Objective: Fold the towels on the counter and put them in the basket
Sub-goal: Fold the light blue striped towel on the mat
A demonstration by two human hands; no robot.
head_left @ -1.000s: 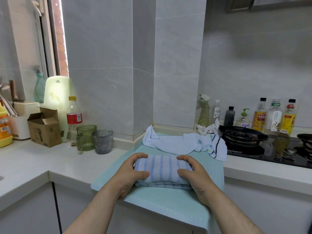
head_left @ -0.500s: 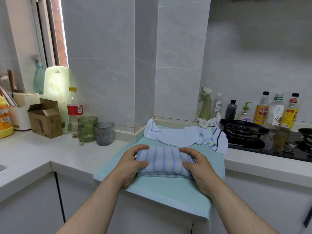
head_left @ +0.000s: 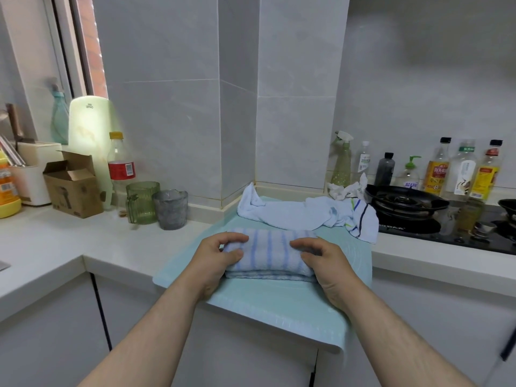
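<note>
Striped folded towel [head_left: 269, 254] on the mat's [head_left: 279, 303] front half, left hand [head_left: 216, 263] and right hand [head_left: 328, 265] grasping its ends. Uneven lifting may unfold it; no basket visible.

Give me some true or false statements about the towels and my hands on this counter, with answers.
1. The left hand and the right hand grip the folded striped towel at its two ends. True.
2. Behind it lie unfolded towels, next to the stove. True.
3. The striped towel rests on the stove. False: it rests on the pale green mat.
4. The striped towel is spread out flat in one layer. False: it is folded into a thick bundle.
</note>
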